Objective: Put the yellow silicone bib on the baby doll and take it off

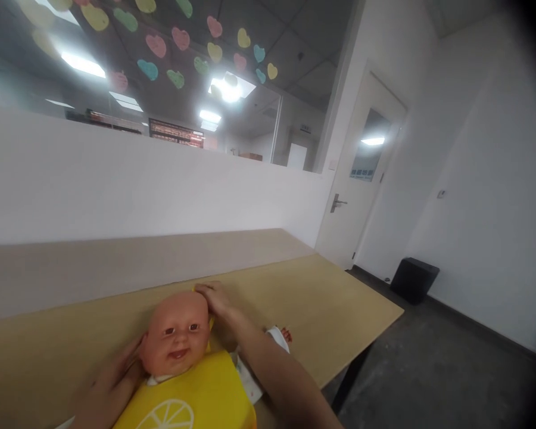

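Note:
A baby doll (181, 328) lies face up on the wooden table, a yellow bib (205, 387) with a white citrus-slice print over its chest. My right hand (213, 300) is at the upper right side of the doll's head, fingers closed on a yellow strip that looks like part of the bib. Yellow shows at the fingertips and again below the hand. Against the other side of the head is my left hand (127, 360), its fingertips hidden behind the doll. The doll's white patterned sleeve (277, 338) and small hand (286, 335) stick out beyond my right forearm.
The wooden table (330, 298) ends at a corner on the right, with a dark leg below. Behind it are a low white wall (138, 190) and glass with heart-shaped stickers. A white door (357, 167) and a black flat object (414, 280) on the floor are at right.

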Motion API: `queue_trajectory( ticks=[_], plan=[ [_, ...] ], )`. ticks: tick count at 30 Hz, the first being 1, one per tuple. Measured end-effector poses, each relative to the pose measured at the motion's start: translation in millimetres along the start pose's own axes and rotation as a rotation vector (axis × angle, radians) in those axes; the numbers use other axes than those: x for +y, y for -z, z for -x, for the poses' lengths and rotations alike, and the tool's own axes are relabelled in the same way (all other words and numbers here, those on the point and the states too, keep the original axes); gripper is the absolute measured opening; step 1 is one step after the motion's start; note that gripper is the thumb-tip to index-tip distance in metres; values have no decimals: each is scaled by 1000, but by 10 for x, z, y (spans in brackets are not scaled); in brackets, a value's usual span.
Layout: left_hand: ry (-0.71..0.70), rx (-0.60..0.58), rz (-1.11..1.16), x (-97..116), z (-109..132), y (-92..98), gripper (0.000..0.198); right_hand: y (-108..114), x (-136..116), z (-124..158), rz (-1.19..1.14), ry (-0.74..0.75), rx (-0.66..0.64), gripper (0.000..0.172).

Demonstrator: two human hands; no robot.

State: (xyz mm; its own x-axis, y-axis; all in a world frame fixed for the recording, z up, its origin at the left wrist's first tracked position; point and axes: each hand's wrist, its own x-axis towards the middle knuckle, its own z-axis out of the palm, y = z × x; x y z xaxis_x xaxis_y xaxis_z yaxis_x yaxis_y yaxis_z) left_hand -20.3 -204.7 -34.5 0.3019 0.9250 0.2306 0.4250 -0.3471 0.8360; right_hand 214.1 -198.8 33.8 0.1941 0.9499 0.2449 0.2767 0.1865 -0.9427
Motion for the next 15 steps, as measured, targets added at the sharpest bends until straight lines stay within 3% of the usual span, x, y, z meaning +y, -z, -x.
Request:
queue_trajectory(
  ticks=[4,15],
  plan=[
    [74,-27,-64,207,60,14,35,-2,98,13,-141,-83,8,29],
    [92,-70,-185,304,153,16,40,-90,383,-61,24,-99,72,34]
  ],
)
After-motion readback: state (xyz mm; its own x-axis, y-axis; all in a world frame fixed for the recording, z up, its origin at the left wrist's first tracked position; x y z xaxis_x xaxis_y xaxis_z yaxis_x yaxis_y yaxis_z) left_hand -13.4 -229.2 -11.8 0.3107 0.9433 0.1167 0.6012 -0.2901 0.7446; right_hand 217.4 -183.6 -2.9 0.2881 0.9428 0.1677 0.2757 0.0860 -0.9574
